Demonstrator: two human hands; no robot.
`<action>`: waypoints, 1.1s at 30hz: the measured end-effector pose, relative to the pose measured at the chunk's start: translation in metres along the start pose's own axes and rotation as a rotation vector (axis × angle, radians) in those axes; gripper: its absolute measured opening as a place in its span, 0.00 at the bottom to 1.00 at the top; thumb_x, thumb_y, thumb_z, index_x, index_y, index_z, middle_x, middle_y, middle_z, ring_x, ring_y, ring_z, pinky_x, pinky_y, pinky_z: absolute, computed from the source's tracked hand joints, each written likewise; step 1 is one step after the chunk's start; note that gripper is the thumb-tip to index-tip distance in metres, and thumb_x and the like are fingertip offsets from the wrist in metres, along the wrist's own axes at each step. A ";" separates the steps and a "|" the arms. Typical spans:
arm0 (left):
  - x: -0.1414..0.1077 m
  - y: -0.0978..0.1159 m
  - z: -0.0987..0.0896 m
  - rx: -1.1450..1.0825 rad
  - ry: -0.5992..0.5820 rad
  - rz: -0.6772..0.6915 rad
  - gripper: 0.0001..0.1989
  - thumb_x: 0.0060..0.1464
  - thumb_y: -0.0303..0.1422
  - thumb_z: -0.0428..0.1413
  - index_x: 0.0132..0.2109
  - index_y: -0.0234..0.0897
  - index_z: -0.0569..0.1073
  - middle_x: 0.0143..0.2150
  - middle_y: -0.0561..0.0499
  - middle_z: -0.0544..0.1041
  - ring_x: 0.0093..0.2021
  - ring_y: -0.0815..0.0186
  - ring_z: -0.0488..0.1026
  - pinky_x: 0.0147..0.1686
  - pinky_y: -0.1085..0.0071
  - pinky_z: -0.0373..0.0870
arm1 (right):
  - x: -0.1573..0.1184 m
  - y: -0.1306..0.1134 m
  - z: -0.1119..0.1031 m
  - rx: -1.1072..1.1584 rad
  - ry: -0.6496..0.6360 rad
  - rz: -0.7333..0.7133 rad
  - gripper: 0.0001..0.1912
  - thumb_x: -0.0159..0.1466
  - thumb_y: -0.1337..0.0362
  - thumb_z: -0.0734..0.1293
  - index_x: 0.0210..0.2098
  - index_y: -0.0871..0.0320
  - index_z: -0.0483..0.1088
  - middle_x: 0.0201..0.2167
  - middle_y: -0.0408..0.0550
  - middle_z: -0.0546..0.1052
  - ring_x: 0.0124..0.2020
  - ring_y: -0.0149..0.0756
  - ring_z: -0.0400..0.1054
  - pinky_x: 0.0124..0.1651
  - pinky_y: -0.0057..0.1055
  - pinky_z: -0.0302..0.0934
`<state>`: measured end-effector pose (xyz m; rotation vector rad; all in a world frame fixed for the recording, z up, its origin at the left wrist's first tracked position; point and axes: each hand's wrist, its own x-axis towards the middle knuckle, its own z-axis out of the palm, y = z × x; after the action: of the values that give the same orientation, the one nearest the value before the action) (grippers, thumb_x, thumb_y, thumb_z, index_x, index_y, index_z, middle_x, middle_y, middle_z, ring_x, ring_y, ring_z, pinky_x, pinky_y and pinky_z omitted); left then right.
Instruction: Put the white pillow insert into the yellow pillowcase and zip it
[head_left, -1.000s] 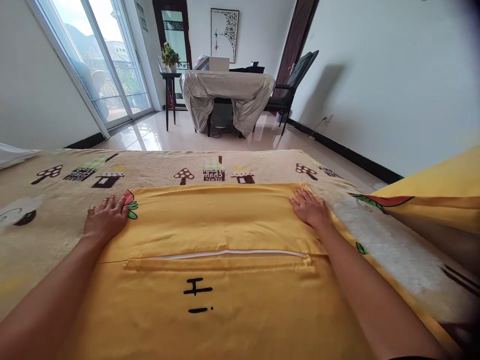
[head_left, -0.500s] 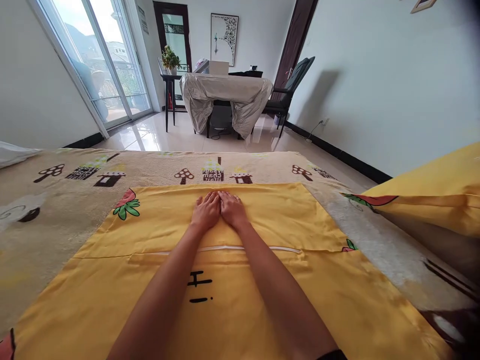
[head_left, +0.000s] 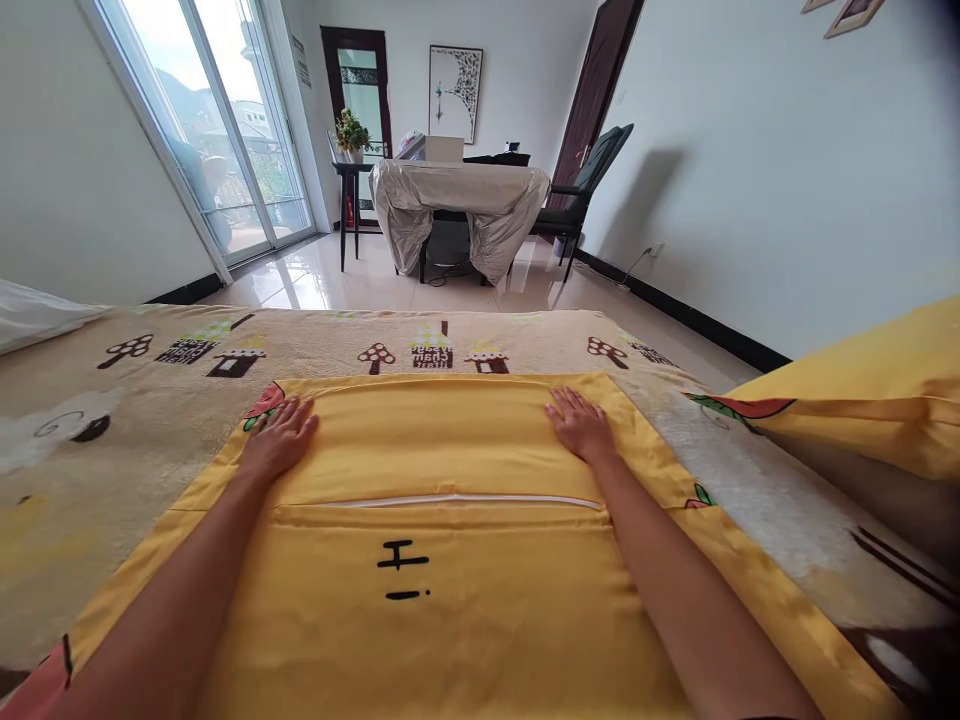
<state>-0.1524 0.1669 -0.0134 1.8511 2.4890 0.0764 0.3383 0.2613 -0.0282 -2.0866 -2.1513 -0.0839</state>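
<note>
A yellow pillowcase [head_left: 442,610] lies spread out before me, with black "Hi" lettering and a white zipper [head_left: 450,498] running across it. My left hand [head_left: 281,435] rests flat on its far left corner, fingers apart, partly over a printed red and green strawberry-like motif [head_left: 264,402]. Palm down near the far right corner is my right hand [head_left: 581,425], its fingers stretched out on the cloth. Neither hand holds anything. Small wrinkles run across the fabric between them.
Beneath is a beige patterned blanket [head_left: 172,400]. Another piece of yellow cloth [head_left: 870,365] rises at the right. Past the blanket's far edge stand a covered table [head_left: 457,180], a dark chair [head_left: 585,190] and a potted plant [head_left: 351,132].
My hands have slid apart from the middle of the cloth's far part, the left one to the left corner and the right one to the right. The view has tilted slightly.
</note>
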 end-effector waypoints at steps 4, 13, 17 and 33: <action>-0.022 -0.050 -0.012 0.067 -0.013 -0.085 0.30 0.63 0.44 0.31 0.69 0.39 0.46 0.71 0.49 0.44 0.70 0.60 0.41 0.64 0.49 0.43 | -0.024 0.049 -0.009 -0.078 0.046 0.071 0.27 0.69 0.57 0.49 0.65 0.57 0.52 0.67 0.48 0.52 0.67 0.36 0.43 0.66 0.44 0.37; -0.034 0.027 -0.055 0.103 0.069 0.071 0.28 0.59 0.30 0.40 0.66 0.28 0.54 0.69 0.38 0.48 0.69 0.53 0.44 0.62 0.44 0.42 | -0.040 -0.035 -0.054 -0.100 0.042 -0.073 0.28 0.64 0.74 0.50 0.63 0.74 0.54 0.66 0.64 0.51 0.68 0.44 0.40 0.66 0.48 0.31; -0.040 0.144 -0.033 -0.016 0.055 0.323 0.27 0.61 0.32 0.37 0.67 0.35 0.52 0.70 0.47 0.48 0.69 0.65 0.46 0.64 0.56 0.49 | -0.050 -0.142 -0.043 0.016 -0.040 -0.255 0.27 0.67 0.67 0.49 0.65 0.60 0.53 0.66 0.52 0.53 0.67 0.36 0.46 0.64 0.40 0.42; -0.049 0.100 0.009 -0.143 -0.037 0.283 0.29 0.61 0.44 0.39 0.68 0.45 0.50 0.70 0.52 0.44 0.70 0.61 0.41 0.65 0.50 0.39 | -0.057 -0.098 -0.010 0.137 -0.140 -0.168 0.29 0.69 0.51 0.50 0.67 0.52 0.46 0.69 0.46 0.44 0.69 0.34 0.37 0.66 0.45 0.35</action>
<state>-0.0425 0.1490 -0.0158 2.1050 2.1193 0.2196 0.2423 0.2000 -0.0202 -1.8863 -2.3365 0.1917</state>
